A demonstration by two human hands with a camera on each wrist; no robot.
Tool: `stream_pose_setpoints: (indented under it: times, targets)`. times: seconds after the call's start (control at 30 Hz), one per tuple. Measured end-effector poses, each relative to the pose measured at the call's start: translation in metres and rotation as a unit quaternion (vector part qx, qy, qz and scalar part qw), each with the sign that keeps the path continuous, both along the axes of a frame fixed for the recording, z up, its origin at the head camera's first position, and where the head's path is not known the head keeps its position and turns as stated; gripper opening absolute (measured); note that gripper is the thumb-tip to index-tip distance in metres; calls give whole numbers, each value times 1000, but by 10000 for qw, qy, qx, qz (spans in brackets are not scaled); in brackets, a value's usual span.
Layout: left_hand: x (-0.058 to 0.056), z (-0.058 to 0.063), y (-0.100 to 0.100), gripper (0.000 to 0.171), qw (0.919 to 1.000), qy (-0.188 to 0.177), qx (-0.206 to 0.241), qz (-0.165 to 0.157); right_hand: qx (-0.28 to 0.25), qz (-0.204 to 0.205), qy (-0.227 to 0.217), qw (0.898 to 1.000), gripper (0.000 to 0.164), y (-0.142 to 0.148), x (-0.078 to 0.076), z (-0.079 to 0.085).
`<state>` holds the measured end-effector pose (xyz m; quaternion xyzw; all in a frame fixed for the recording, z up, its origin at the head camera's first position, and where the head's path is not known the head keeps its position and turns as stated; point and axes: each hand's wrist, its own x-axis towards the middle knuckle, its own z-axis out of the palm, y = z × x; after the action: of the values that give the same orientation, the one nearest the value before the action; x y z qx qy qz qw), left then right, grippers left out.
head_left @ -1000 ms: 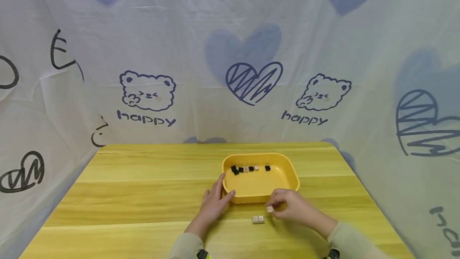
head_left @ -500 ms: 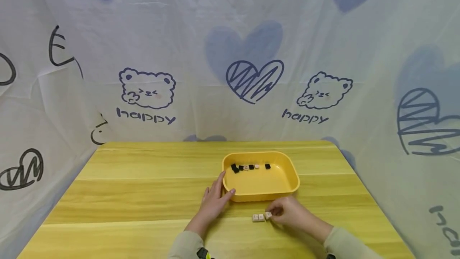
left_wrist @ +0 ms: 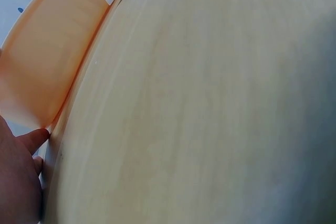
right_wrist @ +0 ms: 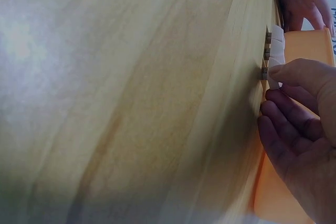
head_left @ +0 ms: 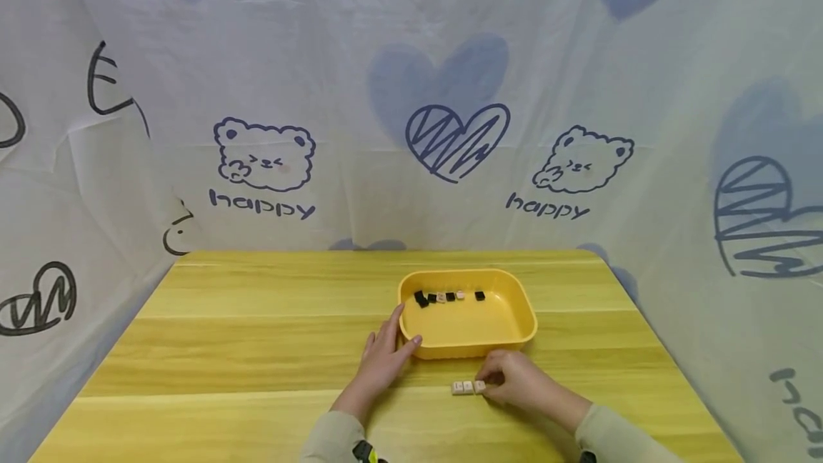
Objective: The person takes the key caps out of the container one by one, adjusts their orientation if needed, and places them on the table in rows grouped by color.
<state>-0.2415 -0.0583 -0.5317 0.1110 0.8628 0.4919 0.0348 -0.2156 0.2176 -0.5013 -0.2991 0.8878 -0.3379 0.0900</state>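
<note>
My right hand had a small pale tile pinched at the fingertips, thumb on one side and fingers on the other, low at the table. Just left of the pinch lay two more pale tiles, side by side and in line with mine; I could not tell whether mine touched its neighbour.

Right beyond my knuckles stood the near wall of the yellow tray, crowding the grip from that side. Inside it, farther from the grip, black pieces and pale pieces lay toward the far side, one black piece apart from the rest. Left of the grip, past the two tiles, my left hand rested at the tray's near left corner, fingers stretched along the side, thumb at the near wall. Well beyond everything hung a white cloth printed with bears and hearts.

Only the head view showed what lay in the tray. The right wrist's view, low and side-on, showed darker bases under the tiles' pale tops, and my thumb covering part of mine.
</note>
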Motion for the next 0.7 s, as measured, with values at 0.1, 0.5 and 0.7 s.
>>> stream_pose_setpoints:
  times: [0.1, 0.5, 0.7]
  targets:
    - [-1, 1, 0, 73, 10000, -4, -21, 19, 13, 3, -8, 10000, 14, 0, -1, 1]
    - [0, 2, 0, 73, 10000, -1, -41, -1, -47, -10, -52, 10000, 15, 0, 0, 1]
    - [0, 1, 0, 74, 10000, 24, -61, 10, -51, 12, -76, 10000, 16, 1, 0, 1]
